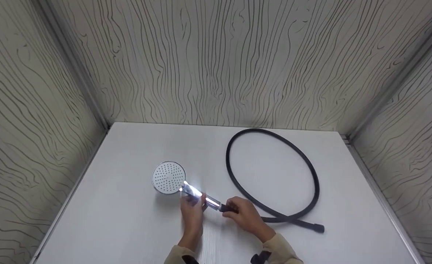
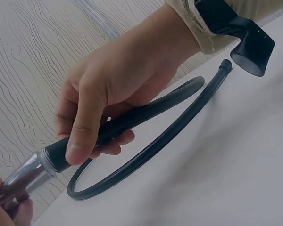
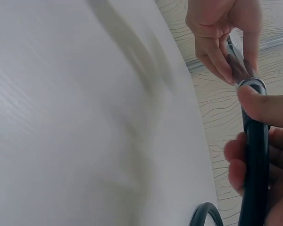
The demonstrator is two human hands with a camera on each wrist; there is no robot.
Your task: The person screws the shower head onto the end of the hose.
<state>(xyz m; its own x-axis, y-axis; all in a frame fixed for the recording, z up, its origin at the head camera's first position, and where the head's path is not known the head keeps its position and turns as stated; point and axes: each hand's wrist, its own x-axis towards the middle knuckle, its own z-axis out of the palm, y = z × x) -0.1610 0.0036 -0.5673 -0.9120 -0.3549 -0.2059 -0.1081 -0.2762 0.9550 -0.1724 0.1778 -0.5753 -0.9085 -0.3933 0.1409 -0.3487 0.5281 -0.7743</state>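
A chrome hand shower with a round, dotted spray face point(image 1: 168, 177) is held off the table, its shiny handle point(image 1: 212, 202) slanting down to the right. My left hand point(image 1: 193, 212) grips that handle around its middle. With thumb and fingers my right hand point(image 1: 243, 214) pinches the black end fitting point(image 2: 56, 153) of the shower hose point(image 1: 313, 176), right against the handle's lower end. In the right wrist view the fitting meets the chrome rim point(image 3: 253, 82) in line with it. Beyond my right hand the hose lies in one big loop.
The hose's other end point(image 1: 318, 228) lies on the white table point(image 1: 128, 146) at the right, past where the loop crosses itself. Wood-grain panels point(image 1: 216, 62) wall in the back and both sides. A dark camera mount point(image 2: 250, 47) sits on the right wrist.
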